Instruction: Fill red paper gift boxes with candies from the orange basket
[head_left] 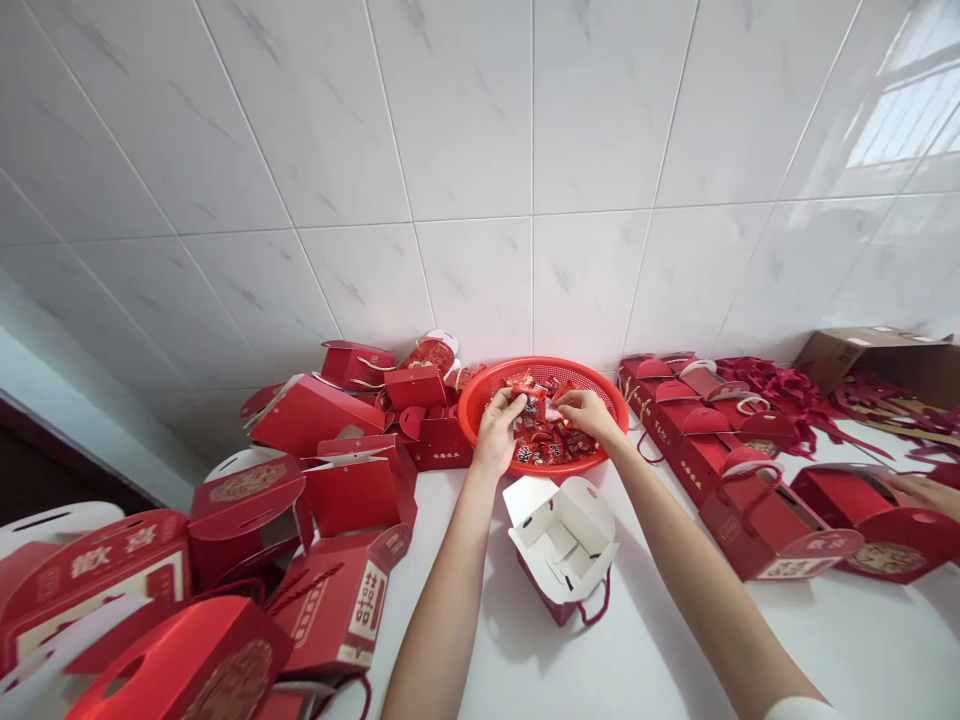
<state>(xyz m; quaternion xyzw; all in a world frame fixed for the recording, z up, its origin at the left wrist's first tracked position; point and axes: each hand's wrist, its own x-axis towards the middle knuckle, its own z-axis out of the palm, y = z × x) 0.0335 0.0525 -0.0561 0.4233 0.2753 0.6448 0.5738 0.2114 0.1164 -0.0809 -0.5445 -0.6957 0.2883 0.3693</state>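
Over a red plastic basket [469, 412], my left hand [496, 432] is closed on a red-wrapped candy [531, 392] between thumb and fingers. My right hand [590, 414] reaches in from the other side, its fingers pinched at a wrapped candy that they partly cover. Beneath both hands lies a pile of candies [547, 447] in shiny red and pink wrappers. Just in front of the basket stands an open gift box [564, 545], white inside and red outside, with a dark red cord handle. Its flaps are spread and no candy shows inside.
Red gift boxes [349, 590] crowd the left side, some open. Closed boxes [679, 445] form rows on the right beside dark red ribbons [772, 395] and a cardboard box [874, 355]. Another person's hand [926, 492] touches a red box [870, 535] at far right. Behind rises a tiled wall [472, 120].
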